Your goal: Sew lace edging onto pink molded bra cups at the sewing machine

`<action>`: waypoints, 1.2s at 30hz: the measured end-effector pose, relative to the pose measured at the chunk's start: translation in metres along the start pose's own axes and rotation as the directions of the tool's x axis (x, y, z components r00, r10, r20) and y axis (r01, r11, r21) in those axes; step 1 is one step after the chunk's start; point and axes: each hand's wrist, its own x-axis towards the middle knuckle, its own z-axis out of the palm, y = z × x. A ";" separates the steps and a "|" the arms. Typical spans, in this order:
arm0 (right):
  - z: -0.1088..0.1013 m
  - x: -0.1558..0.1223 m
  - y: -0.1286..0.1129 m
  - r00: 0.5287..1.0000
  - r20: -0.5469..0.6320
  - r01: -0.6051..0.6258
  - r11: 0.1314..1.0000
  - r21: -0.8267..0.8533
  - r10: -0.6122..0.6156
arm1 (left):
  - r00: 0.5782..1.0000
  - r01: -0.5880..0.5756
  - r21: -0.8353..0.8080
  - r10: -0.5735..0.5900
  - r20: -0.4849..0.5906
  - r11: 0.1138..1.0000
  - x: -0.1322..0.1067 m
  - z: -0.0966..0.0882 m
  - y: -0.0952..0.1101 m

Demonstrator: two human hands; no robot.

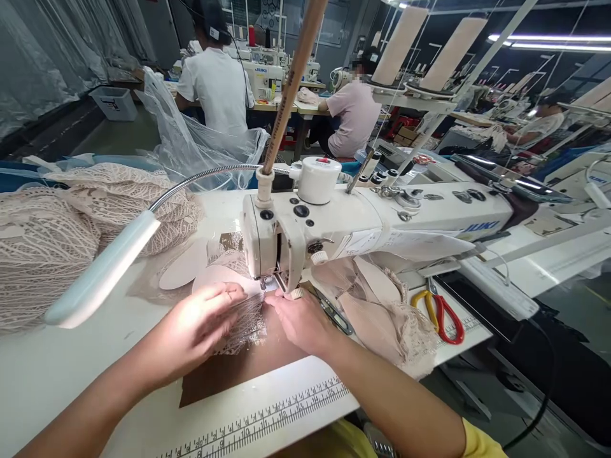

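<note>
A white sewing machine stands before me, its presser foot lit by a lamp on a bent metal neck. Beige lace fabric lies under the foot and spreads toward me over a brown sheet. My left hand is left of the foot, its curled fingers closed on the lace and a smooth pale piece. Close to the foot on the right, my right hand has its fingertips pressed together on the lace edge; part of the grip is hidden.
Lace pieces are heaped on the left. Sheer beige pieces lie right of the needle, beside thread snips and red-and-yellow-handled scissors. A printed ruler runs along the front edge. Co-workers sit at machines beyond.
</note>
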 end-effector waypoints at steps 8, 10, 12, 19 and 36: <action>-0.005 -0.002 -0.001 0.989 0.054 0.134 0.990 0.049 -0.136 | 0.978 0.191 0.092 -0.197 0.063 0.977 -0.003 0.029 -0.005; -0.005 -0.002 -0.001 0.985 0.081 0.149 0.987 0.064 -0.154 | 0.973 0.216 0.024 -0.217 0.083 0.976 -0.002 0.031 -0.012; -0.004 -0.002 -0.001 0.981 0.113 0.154 0.986 0.072 -0.161 | 0.968 0.227 -0.048 -0.220 0.121 0.973 -0.001 0.027 -0.015; -0.001 -0.002 0.001 0.991 0.037 0.122 0.987 0.102 -0.126 | 0.965 0.213 -0.173 -0.179 0.194 0.962 0.001 0.014 -0.014; -0.007 0.000 -0.004 0.984 0.138 0.118 0.993 -0.022 -0.114 | 0.974 0.069 -0.062 -0.054 0.221 0.996 -0.016 -0.001 0.007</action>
